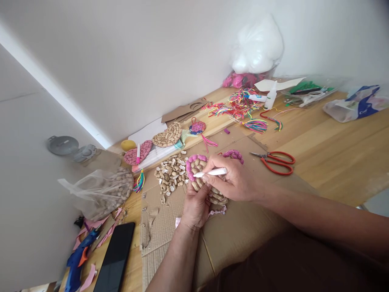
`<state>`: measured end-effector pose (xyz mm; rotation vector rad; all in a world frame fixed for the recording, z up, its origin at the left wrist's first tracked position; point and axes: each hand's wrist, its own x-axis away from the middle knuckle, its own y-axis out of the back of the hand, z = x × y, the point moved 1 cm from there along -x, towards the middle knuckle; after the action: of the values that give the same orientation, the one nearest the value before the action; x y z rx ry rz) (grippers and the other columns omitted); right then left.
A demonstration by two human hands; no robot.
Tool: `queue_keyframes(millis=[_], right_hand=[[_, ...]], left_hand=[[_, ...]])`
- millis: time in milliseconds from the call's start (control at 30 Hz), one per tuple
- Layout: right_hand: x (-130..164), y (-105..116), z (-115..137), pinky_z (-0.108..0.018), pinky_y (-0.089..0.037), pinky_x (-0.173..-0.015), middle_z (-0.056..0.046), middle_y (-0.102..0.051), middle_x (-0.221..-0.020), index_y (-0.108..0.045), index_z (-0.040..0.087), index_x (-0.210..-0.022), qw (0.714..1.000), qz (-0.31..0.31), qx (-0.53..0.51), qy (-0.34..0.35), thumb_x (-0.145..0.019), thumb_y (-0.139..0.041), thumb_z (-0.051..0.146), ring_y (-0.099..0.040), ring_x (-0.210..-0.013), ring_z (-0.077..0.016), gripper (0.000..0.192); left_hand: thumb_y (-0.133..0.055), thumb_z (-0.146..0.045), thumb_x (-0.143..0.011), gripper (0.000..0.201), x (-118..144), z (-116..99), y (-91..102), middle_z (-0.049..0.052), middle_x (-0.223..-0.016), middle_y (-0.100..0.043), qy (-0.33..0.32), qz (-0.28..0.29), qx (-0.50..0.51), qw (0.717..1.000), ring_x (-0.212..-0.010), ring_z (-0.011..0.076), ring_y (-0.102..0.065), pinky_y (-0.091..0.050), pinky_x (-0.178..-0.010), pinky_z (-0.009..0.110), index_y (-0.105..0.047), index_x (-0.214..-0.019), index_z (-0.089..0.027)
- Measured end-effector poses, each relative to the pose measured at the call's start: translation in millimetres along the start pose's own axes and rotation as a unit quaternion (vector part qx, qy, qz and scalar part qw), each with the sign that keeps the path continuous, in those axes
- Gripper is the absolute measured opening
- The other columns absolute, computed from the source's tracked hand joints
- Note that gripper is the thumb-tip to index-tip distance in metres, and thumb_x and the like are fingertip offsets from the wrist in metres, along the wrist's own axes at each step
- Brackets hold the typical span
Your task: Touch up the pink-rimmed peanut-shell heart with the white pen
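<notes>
A heart-like piece covered in peanut shells (198,164) is held by my left hand (196,206), its thumb pressed on the front. Shells along its upper left edge are pink-purple; the others keep their natural tan. My right hand (240,180) is closed around a white marker pen (217,172), whose tip touches or nearly touches a shell at the border of the pink. Part of the piece is hidden behind my right hand, where more purple shells (234,155) show beyond the knuckles. A strand of pale pink beads (218,211) lies below the piece.
Loose peanut shells (172,172) lie on the cardboard sheet (237,235). Red-handled scissors (277,160) rest at right. Two shell hearts, one pink (146,151) and one tan (167,135), lie behind. A black phone (115,257) and blue glue gun (79,259) are at left; colourful tassels (253,125) lie at back.
</notes>
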<state>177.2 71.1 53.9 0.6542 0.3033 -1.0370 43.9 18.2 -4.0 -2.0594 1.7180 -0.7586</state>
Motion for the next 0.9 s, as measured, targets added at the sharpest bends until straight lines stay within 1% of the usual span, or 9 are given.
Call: queue_keyframes(millis=[100,167,267,400,500,667,800,900], right_hand=[[1.0,-1.0,0.0,-0.024,-0.037,-0.057,0.001,-0.058,-0.073,-0.061,0.016,-0.088,1.0,0.017,-0.008,-0.011,-0.089,-0.058,0.02,-0.05,-0.061,-0.0101,0.005],[1.3,-0.8,0.2,-0.023,-0.037,-0.058,0.001,-0.06,-0.076,-0.061,0.016,-0.09,1.0,0.009,-0.014,-0.013,-0.09,-0.059,0.021,-0.052,-0.062,-0.01,0.006],[0.8,0.1,0.8,-0.023,-0.037,-0.057,0.001,-0.061,-0.078,-0.061,0.015,-0.093,1.0,-0.008,-0.014,0.004,-0.091,-0.058,0.021,-0.051,-0.062,-0.0093,0.007],[0.8,-0.8,0.2,-0.024,-0.037,-0.058,0.001,-0.059,-0.075,-0.061,0.016,-0.09,1.0,0.015,-0.003,0.012,-0.089,-0.058,0.02,-0.05,-0.062,-0.0102,0.005],[0.8,-1.3,-0.2,-0.024,-0.037,-0.058,0.001,-0.059,-0.076,-0.061,0.016,-0.091,1.0,0.012,-0.003,0.01,-0.09,-0.058,0.019,-0.051,-0.062,-0.0101,0.004],[0.1,-0.5,2.1,-0.025,-0.039,-0.064,0.0,-0.06,-0.08,-0.059,0.016,-0.093,0.998,-0.025,0.011,0.059,-0.092,-0.056,0.017,-0.052,-0.067,-0.0109,0.004],[0.6,-2.1,4.0,-0.025,-0.04,-0.067,0.0,-0.061,-0.08,-0.058,0.018,-0.092,0.995,-0.024,0.031,0.088,-0.09,-0.057,0.015,-0.054,-0.071,-0.0123,0.004],[0.0,-3.3,5.3,-0.027,-0.041,-0.07,-0.002,-0.062,-0.081,-0.057,0.019,-0.091,0.993,-0.024,0.055,0.102,-0.089,-0.056,0.012,-0.055,-0.076,-0.0144,0.007]], left_hand=[[-0.083,-0.021,-0.075,0.064,-1.2,-0.2,0.4,0.004,-0.104,-0.075,-0.009,-0.002,-0.002,1.0,-0.085,0.0156,-0.072,-0.057,-0.073,0.024,-0.055,-0.132,-0.027],[-0.082,-0.021,-0.076,0.062,-1.3,0.0,0.4,0.004,-0.103,-0.075,-0.012,0.003,-0.003,1.0,-0.083,0.0149,-0.072,-0.057,-0.072,0.023,-0.055,-0.132,-0.027],[-0.082,-0.02,-0.076,0.062,-0.5,0.5,0.4,0.004,-0.104,-0.075,-0.011,0.011,-0.007,1.0,-0.084,0.0148,-0.072,-0.056,-0.072,0.022,-0.055,-0.132,-0.027],[-0.081,-0.02,-0.077,0.06,0.1,0.2,0.3,0.003,-0.102,-0.075,-0.017,0.005,-0.014,1.0,-0.083,0.0153,-0.072,-0.056,-0.07,0.022,-0.055,-0.131,-0.027],[-0.081,-0.021,-0.077,0.06,-0.1,-0.2,-0.3,0.003,-0.102,-0.075,-0.018,0.005,-0.015,1.0,-0.084,0.0151,-0.072,-0.056,-0.07,0.022,-0.056,-0.131,-0.027],[-0.081,-0.021,-0.078,0.059,1.0,0.1,-2.1,0.003,-0.105,-0.074,-0.023,0.018,-0.018,0.999,-0.085,0.0134,-0.071,-0.055,-0.072,0.021,-0.055,-0.131,-0.027],[-0.082,-0.024,-0.076,0.061,2.1,-0.1,-3.6,0.002,-0.105,-0.074,-0.024,0.015,-0.03,0.999,-0.086,0.0136,-0.07,-0.054,-0.073,0.021,-0.055,-0.13,-0.028],[-0.082,-0.024,-0.076,0.06,2.5,-0.2,-3.9,-0.001,-0.098,-0.073,-0.033,0.012,-0.046,0.998,-0.084,0.0136,-0.069,-0.053,-0.072,0.022,-0.055,-0.13,-0.029]])
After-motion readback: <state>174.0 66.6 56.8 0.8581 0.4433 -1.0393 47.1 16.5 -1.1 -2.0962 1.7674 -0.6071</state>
